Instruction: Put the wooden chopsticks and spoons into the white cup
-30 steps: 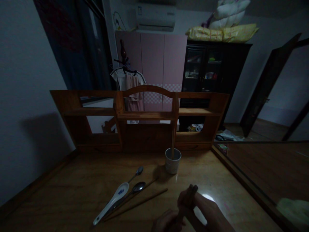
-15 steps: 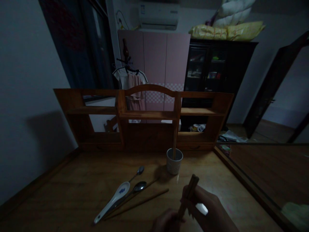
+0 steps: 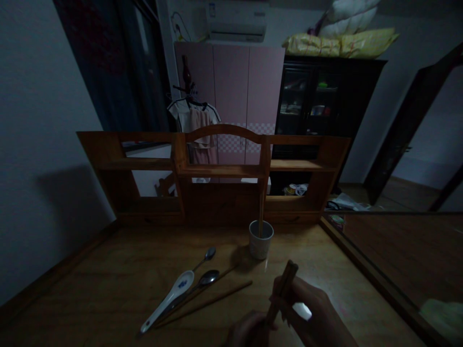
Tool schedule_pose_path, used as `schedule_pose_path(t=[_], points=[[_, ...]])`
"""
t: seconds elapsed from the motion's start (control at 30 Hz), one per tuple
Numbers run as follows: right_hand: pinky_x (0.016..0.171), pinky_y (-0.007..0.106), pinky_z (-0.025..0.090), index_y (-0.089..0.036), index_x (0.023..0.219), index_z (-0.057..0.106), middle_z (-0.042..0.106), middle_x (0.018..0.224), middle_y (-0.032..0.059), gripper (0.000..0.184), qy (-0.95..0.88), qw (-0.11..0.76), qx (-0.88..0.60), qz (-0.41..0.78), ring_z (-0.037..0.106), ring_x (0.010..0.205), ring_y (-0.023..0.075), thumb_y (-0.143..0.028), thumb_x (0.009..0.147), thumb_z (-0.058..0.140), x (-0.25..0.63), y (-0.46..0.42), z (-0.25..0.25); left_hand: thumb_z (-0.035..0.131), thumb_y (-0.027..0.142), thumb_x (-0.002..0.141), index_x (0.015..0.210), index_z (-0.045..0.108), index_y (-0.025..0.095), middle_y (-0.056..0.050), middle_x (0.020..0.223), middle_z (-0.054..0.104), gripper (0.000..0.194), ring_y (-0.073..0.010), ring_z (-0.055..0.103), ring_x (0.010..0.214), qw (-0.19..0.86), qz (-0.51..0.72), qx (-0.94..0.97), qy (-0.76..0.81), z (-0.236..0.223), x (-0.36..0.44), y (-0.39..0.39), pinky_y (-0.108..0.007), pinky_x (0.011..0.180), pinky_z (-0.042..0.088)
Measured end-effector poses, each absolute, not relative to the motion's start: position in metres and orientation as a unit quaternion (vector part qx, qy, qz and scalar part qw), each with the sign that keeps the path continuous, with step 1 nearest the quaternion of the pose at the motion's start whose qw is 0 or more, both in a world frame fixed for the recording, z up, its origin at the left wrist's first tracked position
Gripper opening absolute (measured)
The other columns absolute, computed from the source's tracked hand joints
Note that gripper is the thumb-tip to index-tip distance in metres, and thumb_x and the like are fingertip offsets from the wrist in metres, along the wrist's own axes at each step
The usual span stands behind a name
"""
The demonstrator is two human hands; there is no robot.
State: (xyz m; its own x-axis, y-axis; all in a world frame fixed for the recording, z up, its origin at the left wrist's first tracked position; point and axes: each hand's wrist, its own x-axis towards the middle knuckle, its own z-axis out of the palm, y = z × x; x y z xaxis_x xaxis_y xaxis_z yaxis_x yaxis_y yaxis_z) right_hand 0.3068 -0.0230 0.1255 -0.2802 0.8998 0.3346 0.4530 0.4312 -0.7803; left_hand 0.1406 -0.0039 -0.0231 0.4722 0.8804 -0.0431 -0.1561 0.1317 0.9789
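Note:
Two chopsticks [image 3: 288, 278] are pinched side by side in my right hand [image 3: 311, 304], their thick ends pointing up and away. My left hand [image 3: 249, 329] closes round their lower part near the bottom edge, and the far tips are hidden. Ahead stands a pale cup [image 3: 260, 245] with chopsticks [image 3: 261, 212] upright in it. To the left lie a white ceramic spoon [image 3: 175, 292] with a blue mark, a metal spoon [image 3: 209, 277], a smaller metal spoon [image 3: 210, 253] and a loose chopstick [image 3: 220, 299]. Another thin chopstick [image 3: 227, 271] runs partly beneath the metal spoon.
A wooden shelf unit [image 3: 224, 171] rises along the back of the wooden tabletop [image 3: 108, 274]. A raised edge [image 3: 361, 270] borders the table on the right. Behind are a pink wardrobe [image 3: 231, 86] and a dark cabinet [image 3: 333, 106]. The light is dim.
The view has shifted very slightly. Both hands keep the same hold on the chopsticks, and the things on the table have not moved.

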Motion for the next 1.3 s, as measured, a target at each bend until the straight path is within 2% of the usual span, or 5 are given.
schedule_pose_path(t=[0.27, 0.47, 0.83, 1.1, 1.3], points=[[0.060, 0.021, 0.047, -0.019, 0.092, 0.056, 0.063, 0.077, 0.0005, 0.005, -0.753, 0.379, -0.458, 0.282, 0.061, 0.065, 0.0126, -0.023, 0.092, 0.054, 0.307, -0.023, 0.128, 0.066, 0.061, 0.070, 0.094, 0.074, 0.021, -0.006, 0.086, 0.065, 0.048, -0.0176, 0.056, 0.071, 0.665, 0.414, 0.537, 0.312, -0.041, 0.142, -0.001, -0.027, 0.066, 0.044], [0.059, 0.021, 0.047, -0.019, 0.091, 0.056, 0.063, 0.076, 0.0003, 0.006, -0.755, 0.379, -0.457, 0.279, 0.060, 0.063, 0.0123, -0.024, 0.093, 0.053, 0.306, -0.023, 0.128, 0.066, 0.069, 0.062, 0.095, 0.074, 0.022, -0.007, 0.088, 0.065, 0.058, -0.0189, 0.057, 0.072, 0.670, 0.392, 0.540, 0.324, -0.042, 0.141, 0.000, -0.028, 0.066, 0.045], [0.063, 0.022, 0.047, -0.021, 0.095, 0.056, 0.064, 0.083, 0.0013, 0.005, -0.771, 0.378, -0.454, 0.238, 0.062, 0.071, 0.0137, -0.023, 0.093, 0.052, 0.302, -0.024, 0.129, 0.067, 0.051, 0.072, 0.094, 0.075, 0.021, -0.007, 0.091, 0.066, 0.038, -0.0180, 0.058, 0.076, 0.671, 0.387, 0.547, 0.320, -0.049, 0.139, 0.003, -0.027, 0.068, 0.046], [0.062, 0.021, 0.045, -0.021, 0.093, 0.057, 0.061, 0.081, 0.0005, 0.005, -0.781, 0.367, -0.443, 0.241, 0.059, 0.069, 0.0126, -0.020, 0.092, 0.052, 0.299, -0.020, 0.121, 0.059, 0.057, 0.077, 0.090, 0.074, 0.022, -0.004, 0.081, 0.064, 0.040, -0.0160, 0.056, 0.070, 0.665, 0.433, 0.519, 0.317, -0.055, 0.145, -0.002, -0.026, 0.065, 0.045], [0.062, 0.021, 0.046, -0.020, 0.093, 0.059, 0.063, 0.080, 0.0004, 0.006, -0.774, 0.361, -0.446, 0.270, 0.061, 0.068, 0.0125, -0.019, 0.092, 0.053, 0.300, -0.020, 0.124, 0.059, 0.058, 0.079, 0.092, 0.075, 0.021, -0.005, 0.083, 0.067, 0.042, -0.0159, 0.058, 0.068, 0.603, 0.412, 0.592, 0.341, -0.049, 0.141, 0.000, -0.025, 0.064, 0.046]])
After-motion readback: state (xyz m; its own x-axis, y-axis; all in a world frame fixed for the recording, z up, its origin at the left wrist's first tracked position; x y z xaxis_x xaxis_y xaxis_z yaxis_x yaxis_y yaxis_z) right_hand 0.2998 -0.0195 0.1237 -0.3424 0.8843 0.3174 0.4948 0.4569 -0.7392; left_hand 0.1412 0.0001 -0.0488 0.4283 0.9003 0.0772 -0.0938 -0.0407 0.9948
